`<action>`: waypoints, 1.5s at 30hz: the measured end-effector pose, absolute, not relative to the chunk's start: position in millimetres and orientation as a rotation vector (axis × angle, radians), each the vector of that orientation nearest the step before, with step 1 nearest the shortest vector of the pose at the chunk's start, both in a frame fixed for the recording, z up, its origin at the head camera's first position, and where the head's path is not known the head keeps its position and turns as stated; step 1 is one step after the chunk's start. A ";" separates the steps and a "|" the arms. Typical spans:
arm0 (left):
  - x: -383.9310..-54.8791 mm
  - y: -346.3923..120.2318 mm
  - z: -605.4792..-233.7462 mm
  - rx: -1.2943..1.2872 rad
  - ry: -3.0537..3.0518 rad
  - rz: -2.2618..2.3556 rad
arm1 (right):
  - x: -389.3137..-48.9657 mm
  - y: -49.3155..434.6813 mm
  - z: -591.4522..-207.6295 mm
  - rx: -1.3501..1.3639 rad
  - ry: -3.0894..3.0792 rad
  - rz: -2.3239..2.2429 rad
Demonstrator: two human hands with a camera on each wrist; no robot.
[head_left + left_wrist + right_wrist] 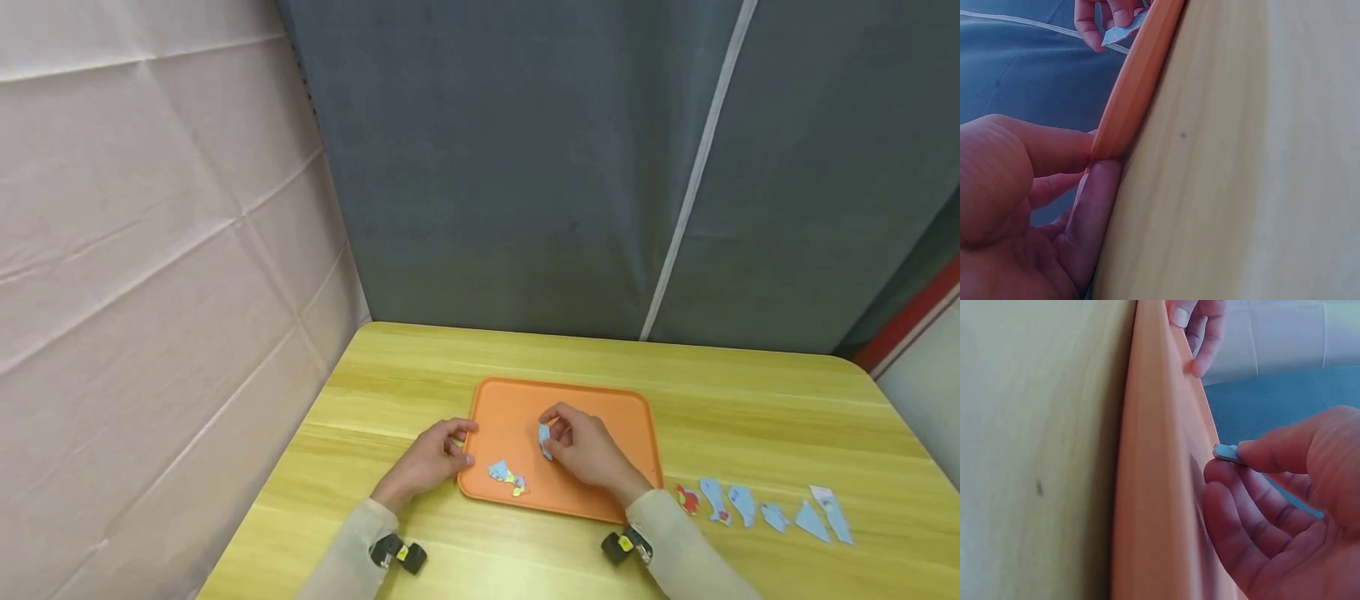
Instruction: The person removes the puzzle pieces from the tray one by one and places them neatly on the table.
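Note:
An orange tray (510,404) lies on the wooden table. My left hand (429,460) pinches its left rim between thumb and fingers, which shows up close in the left wrist view. Over the middle of the tray, my right hand (590,452) pinches a small light-blue puzzle piece (544,442). That piece (1229,453) appears thin and edge-on in the right wrist view, between thumb and index finger. Near the tray's front left corner, a few joined or touching blue and yellow puzzle pieces (500,472) lie flat.
To the right of the tray, several loose puzzle pieces (741,503) lie in a row on the table (750,408). A red piece (687,499) is closest to the tray. A grey curtain (510,167) hangs behind the table, and a pale cloth (150,333) hangs at the left.

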State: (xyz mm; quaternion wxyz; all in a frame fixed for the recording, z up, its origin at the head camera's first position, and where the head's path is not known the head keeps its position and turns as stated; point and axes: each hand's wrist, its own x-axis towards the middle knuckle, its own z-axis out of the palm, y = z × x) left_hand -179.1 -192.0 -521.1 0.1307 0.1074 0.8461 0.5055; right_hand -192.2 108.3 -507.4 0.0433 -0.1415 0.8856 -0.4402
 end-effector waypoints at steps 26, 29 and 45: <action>-179.2 -191.3 -521.7 0.318 2.483 1.450 | -171.6 132.6 -490.2 -0.403 2.567 -1.521; -178.9 -191.5 -522.5 0.325 2.476 1.449 | -167.6 136.6 -487.5 -0.423 2.569 -1.528; -178.9 -191.4 -522.8 0.343 2.496 1.429 | -153.8 158.5 -480.7 -0.572 2.595 -1.597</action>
